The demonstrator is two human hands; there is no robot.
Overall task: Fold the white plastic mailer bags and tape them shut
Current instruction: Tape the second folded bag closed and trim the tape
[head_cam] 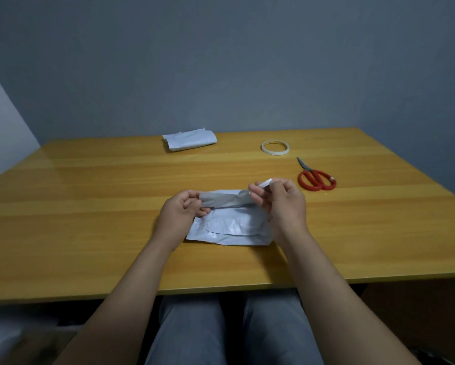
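The white mailer bag [231, 227] lies flat on the table [89, 206], directly under and between the two hands, its near edge towards the person. Its far edge is lifted and turned over into a grey-looking flap [226, 200] stretched from one set of fingers to the other. The left hand [180, 206] pinches the flap's left end, fingers curled close round it. The right hand [284, 204] pinches the right end, fingers narrow and bent. A small white strip [265, 183] sticks up just past the right fingertips; whether it is tape or a corner of the bag cannot be told. Red-handled scissors [316, 176] lie near the right fingers, to their outer side. A roll of tape [275, 147] sits further beyond them. A second folded bag [189, 139] rests well beyond the left fingers, near the wall.
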